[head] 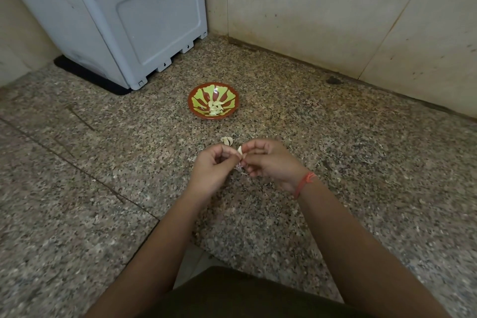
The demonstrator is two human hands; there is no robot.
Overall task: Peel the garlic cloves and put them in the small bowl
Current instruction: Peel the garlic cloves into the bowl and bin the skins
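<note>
A small red-and-green bowl (pixel 204 91) stands on the speckled granite floor and holds several peeled garlic cloves (pixel 216 107). Nearer to me, my left hand (pixel 213 168) and my right hand (pixel 268 161) meet, both pinching one garlic clove (pixel 240 150) between their fingertips; loose purplish skin hangs below it. Just beyond my hands a clump of unpeeled garlic cloves (pixel 227 140) lies on the floor. A red thread bracelet circles my right wrist.
A grey plastic appliance (pixel 124 20) stands on a black mat at the back left. Beige wall tiles (pixel 322 13) close off the back and right. Bits of garlic skin (pixel 338 180) lie to the right of my hands.
</note>
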